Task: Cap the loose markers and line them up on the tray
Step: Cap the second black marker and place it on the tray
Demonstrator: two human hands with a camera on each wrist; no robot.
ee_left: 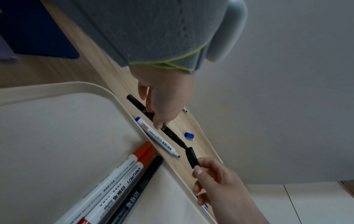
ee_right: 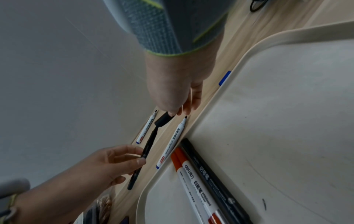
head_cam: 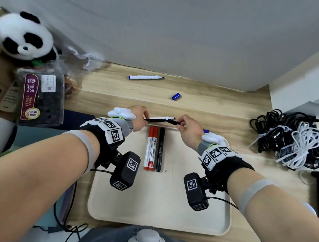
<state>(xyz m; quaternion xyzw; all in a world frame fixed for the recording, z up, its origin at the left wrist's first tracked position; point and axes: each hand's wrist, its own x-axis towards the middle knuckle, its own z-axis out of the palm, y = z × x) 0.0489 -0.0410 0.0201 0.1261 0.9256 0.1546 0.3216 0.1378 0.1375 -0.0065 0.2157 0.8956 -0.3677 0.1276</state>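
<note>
Just beyond the far rim of the cream tray [head_cam: 158,212], we hold a slim black marker [ee_left: 170,133] in our left hand [head_cam: 139,118], fingers and thumb pinched round its barrel, tip pointing toward our other hand. Our right hand [head_cam: 189,127] pinches a black cap [ee_left: 192,157] between thumb and fingertips, its open end right at the marker's tip; whether the tip has entered the cap we cannot tell. Both are raised a little above the wooden desk [head_cam: 228,101].

On the tray, at its far edge, three capped markers lie side by side and touching: two red-capped whiteboard markers [head_cam: 150,148] and one black marker [head_cam: 160,149], all pointing away from us.

Under our hands, just beside the tray's far rim, a white marker with a blue end [ee_left: 156,136] lies uncapped on the desk, parallel to the rim. Further back, near the wall, a second uncapped blue marker [head_cam: 146,77] lies on its own, and a loose blue cap [head_cam: 176,96] sits between it and our hands. Another small blue piece [ee_right: 225,78] shows against the tray's far right rim; it may be a cap, though we cannot be sure.

To the left sit a plush panda [head_cam: 23,36] and a packaged box of fruit [head_cam: 42,97]; to the right lies a heap of coiled cables [head_cam: 294,136]
</note>
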